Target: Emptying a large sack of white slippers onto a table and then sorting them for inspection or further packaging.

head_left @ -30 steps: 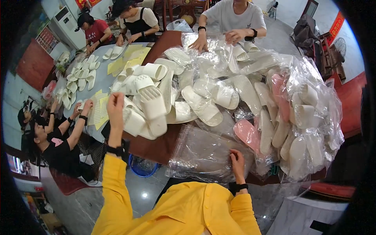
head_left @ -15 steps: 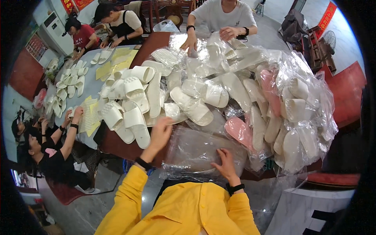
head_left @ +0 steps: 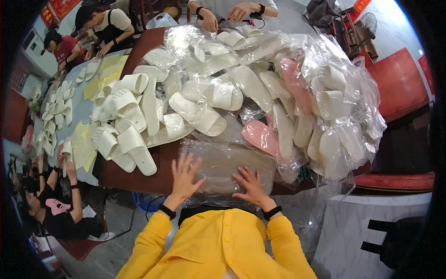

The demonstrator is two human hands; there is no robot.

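Observation:
Clear plastic bags (head_left: 218,162) lie flat in a stack at the near edge of the brown table. On their left edge rests my left hand (head_left: 185,179), fingers spread and holding nothing. Toward the stack's right side my right hand (head_left: 252,187) is also spread, its fingers over the plastic. Left of the bags, a loose white slipper (head_left: 136,146) lies at the front of a pile of unbagged white slippers. Just beyond the stack sits a pink slipper (head_left: 261,138), seemingly in clear wrapping. A white slipper (head_left: 199,114) lies a little farther back.
Bagged slippers (head_left: 332,104) are heaped across the right of the table. Across from me a person's hands (head_left: 225,17) hold something thin and dark. Yellow sheets (head_left: 83,146) and more white slippers (head_left: 59,106) lie on the grey table at left, where several people work.
My left hand has come down from above the slippers onto the bags and spread open. My right hand has spread its fingers wider. The head view has shifted.

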